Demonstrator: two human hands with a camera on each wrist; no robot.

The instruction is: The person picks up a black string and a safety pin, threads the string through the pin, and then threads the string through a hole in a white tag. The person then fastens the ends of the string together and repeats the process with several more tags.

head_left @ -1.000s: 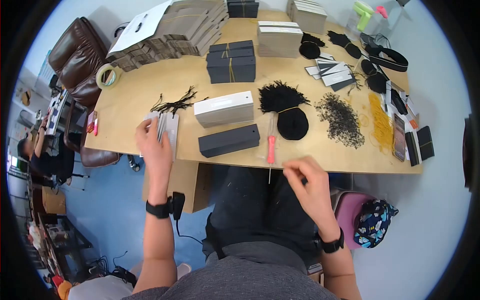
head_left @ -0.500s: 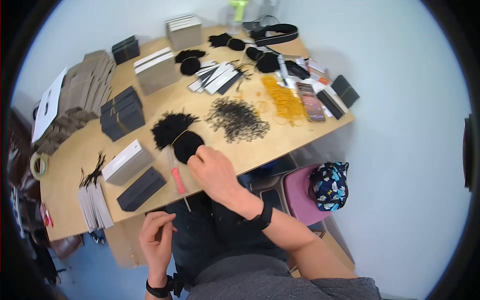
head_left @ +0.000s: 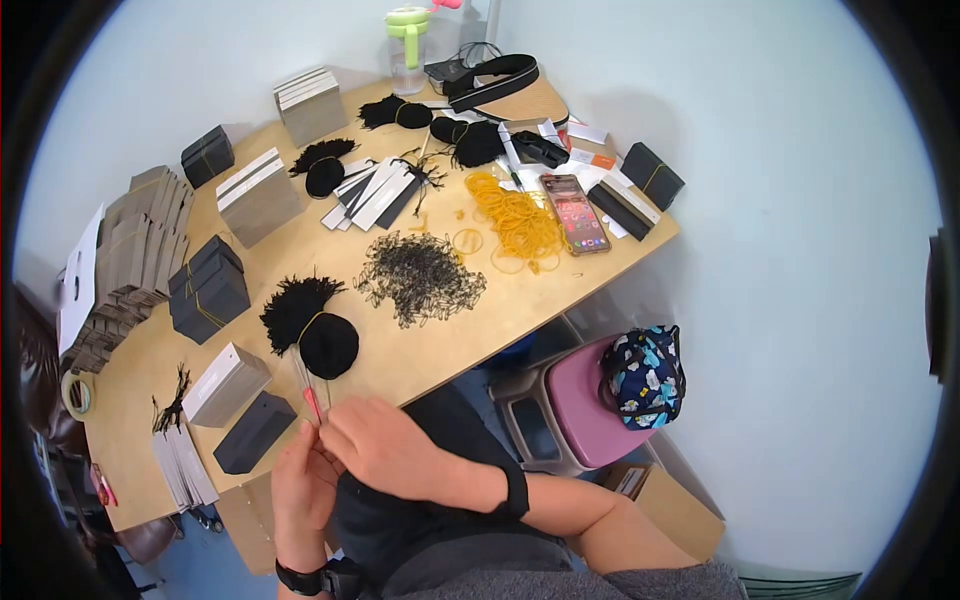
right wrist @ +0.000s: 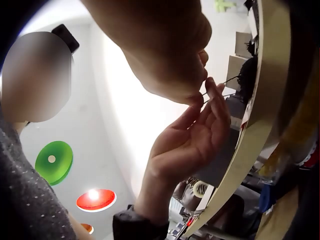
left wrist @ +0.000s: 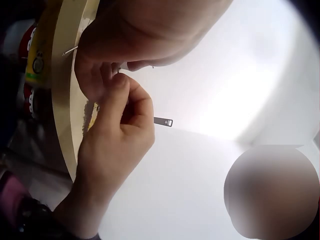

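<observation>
My two hands meet at the table's front edge, fingertips against fingertips. The right hand (head_left: 380, 445) pinches a thin black cord (right wrist: 229, 80) between thumb and forefinger; that pinch also shows on the right hand (left wrist: 117, 117) in the left wrist view. Dark strands run from the fingers to a black cord bundle (head_left: 330, 345) tied with a yellow band. My left hand (head_left: 303, 490) lies under the right, its fingers (right wrist: 218, 112) fairly straight and its thumb apart from them, beside the cord. A red-handled screwdriver (head_left: 312, 403) lies just beyond the hands.
Left of the hands are a dark stack of tags (head_left: 255, 433), a pale stack (head_left: 228, 385) and fanned grey tags (head_left: 185, 468) with black cords. Farther right lie small dark wire loops (head_left: 425, 278), yellow rubber bands (head_left: 520, 220) and a phone (head_left: 575, 214). A pink-seated stool (head_left: 580, 400) stands beside the table.
The head view has turned right. My left hand left the fanned grey tags and came to the right hand. The right hand reached the black bundle, then drew back with a cord.
</observation>
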